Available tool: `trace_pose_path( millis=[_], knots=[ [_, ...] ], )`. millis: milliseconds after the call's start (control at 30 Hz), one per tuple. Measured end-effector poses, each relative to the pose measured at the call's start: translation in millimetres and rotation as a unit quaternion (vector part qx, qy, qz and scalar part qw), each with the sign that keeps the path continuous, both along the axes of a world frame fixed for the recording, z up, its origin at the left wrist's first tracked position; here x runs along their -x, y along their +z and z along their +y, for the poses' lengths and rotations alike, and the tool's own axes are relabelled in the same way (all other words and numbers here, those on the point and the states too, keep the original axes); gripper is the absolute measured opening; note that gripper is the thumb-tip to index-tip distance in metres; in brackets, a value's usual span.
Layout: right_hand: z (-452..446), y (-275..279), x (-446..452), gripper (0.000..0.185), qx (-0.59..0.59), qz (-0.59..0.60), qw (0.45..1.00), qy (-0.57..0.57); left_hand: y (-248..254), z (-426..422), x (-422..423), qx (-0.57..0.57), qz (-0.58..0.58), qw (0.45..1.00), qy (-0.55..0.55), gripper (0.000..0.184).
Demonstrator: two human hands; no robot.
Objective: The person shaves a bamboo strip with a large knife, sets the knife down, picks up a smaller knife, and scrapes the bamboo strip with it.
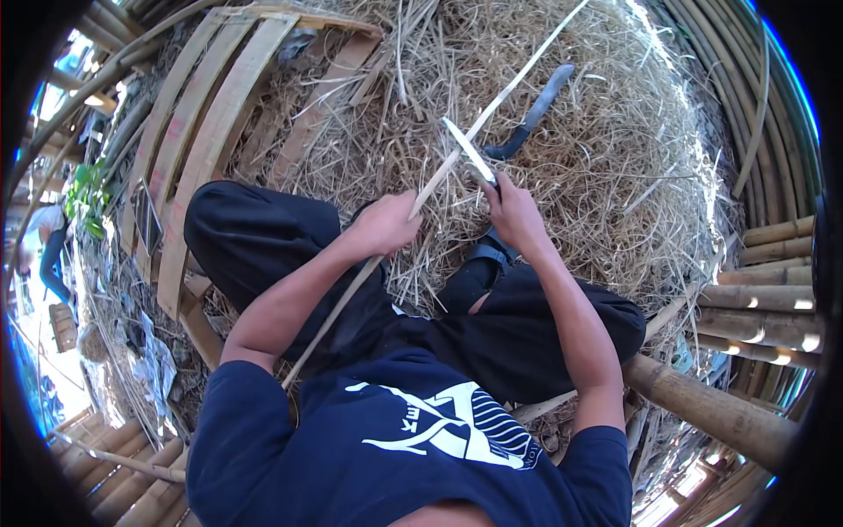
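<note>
My left hand (386, 227) is closed around a long, thin bamboo strip (518, 81). The strip slants from beside my left thigh up to the far top of the view. In my right hand (515, 211) is a knife (471, 152), gripped by its dark handle. Its pale, bright blade points up and left and crosses the strip just beyond my left hand; whether the two touch, I cannot tell. A machete-like tool (546, 97) with a dark, hooked handle lies on the shavings beyond my right hand.
Curly shavings (615, 167) cover the ground before my legs. Wooden slats (219, 114) stand at the left, with a dark flat rectangle (149, 220) against them. Bamboo poles (720, 408) border the right side. Another person (54, 255) is partly visible at the far left.
</note>
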State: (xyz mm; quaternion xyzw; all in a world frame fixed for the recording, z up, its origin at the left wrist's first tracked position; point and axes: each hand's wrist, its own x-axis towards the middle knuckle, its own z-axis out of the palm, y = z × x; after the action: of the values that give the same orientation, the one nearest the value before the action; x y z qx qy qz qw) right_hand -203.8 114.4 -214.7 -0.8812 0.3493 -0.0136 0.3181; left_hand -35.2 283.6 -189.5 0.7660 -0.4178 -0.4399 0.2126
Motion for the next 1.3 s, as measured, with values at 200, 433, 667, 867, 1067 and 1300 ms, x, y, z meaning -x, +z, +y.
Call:
trace_pose_path(
  millis=[200,433,667,867,1067,1300],
  knots=[
    [17,15,-8,0.033,-0.026,-0.047,0.998,0.03,-6,-3,-3,0.114,-0.041,0.988,0.097,0.029],
    [40,20,-16,0.032,-0.031,-0.007,0.992,0.12,-11,-1,-1,0.088,-0.01,0.986,0.144,0.034],
    [34,12,-14,0.033,-0.002,-0.007,0.99,0.142,-7,0,1,0.109,0.002,0.984,0.139,0.034],
    [7,-4,-15,0.031,0.048,-0.024,0.983,0.174,-15,2,7,0.138,-0.009,0.981,0.136,0.03],
    [-99,-32,27,0.031,0.108,-0.009,0.989,-0.104,-3,13,12,0.13,-0.001,0.985,0.114,0.028],
    [-64,2,2,0.05,0.081,-0.14,0.974,-0.16,-11,2,0,0.109,0.134,0.973,0.152,0.035]
  ],
)
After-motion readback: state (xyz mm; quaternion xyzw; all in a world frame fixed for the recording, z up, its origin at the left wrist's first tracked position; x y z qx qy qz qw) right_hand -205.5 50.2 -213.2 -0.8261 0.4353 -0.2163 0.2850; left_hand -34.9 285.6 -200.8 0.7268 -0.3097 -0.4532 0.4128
